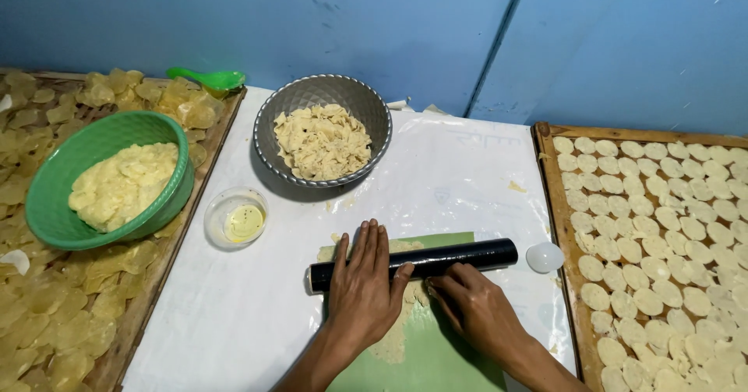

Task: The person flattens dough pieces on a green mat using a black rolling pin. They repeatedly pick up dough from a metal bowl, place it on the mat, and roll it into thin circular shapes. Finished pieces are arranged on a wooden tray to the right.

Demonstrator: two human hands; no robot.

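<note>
— Where was the rolling pin point(413, 263)?
— Lying across the dough point(393, 337) on the near green mat point(436, 357).
— And the fingers?
— Left hand point(362, 283) flat, fingers together on it; right hand point(475, 310) flat just behind it.

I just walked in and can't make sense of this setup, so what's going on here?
A person is pressing a black rolling pin over a sheet of pale dough on a green mat. The left hand lies flat on top of the pin; the right hand rests on the dough just behind it. A grey bowl of dough scraps and a green bowl of yellow dough sit further back. A wooden tray at the right holds rows of small round discs.
</note>
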